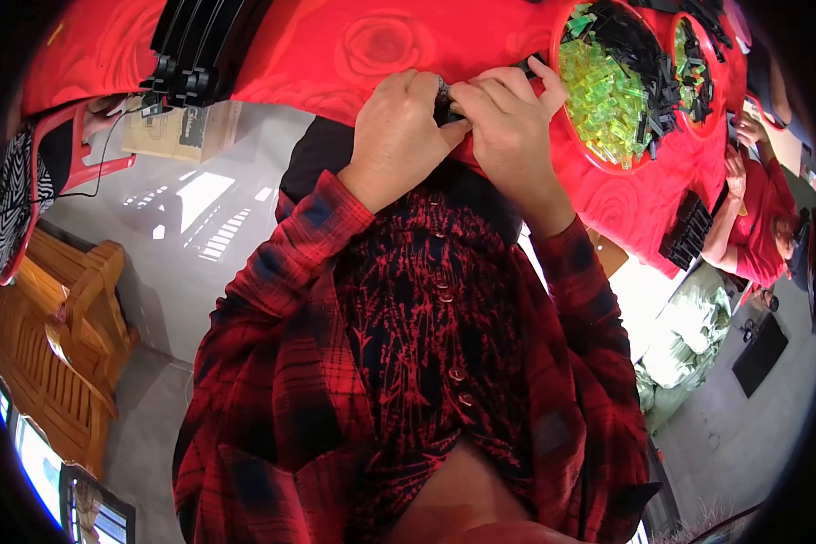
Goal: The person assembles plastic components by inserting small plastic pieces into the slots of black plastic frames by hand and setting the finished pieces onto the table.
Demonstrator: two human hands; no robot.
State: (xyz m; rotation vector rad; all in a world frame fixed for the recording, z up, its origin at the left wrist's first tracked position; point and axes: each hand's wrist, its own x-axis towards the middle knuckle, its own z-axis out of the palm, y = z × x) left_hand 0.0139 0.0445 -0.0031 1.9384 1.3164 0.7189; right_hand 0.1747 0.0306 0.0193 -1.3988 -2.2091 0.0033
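the fingers of the left hand (399, 134) and right hand (510, 125) are pinched together on a small black piece (443, 113) at the red-covered table (299, 54), beside a red bowl (581, 148) holding yellow-green pieces (600, 102).

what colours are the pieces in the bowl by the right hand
Mostly yellow-green and black pieces, best seen in the head view.

The left hand (401, 131) and right hand (510, 122) hide most of a dark piece (443, 113), its shape unclear.
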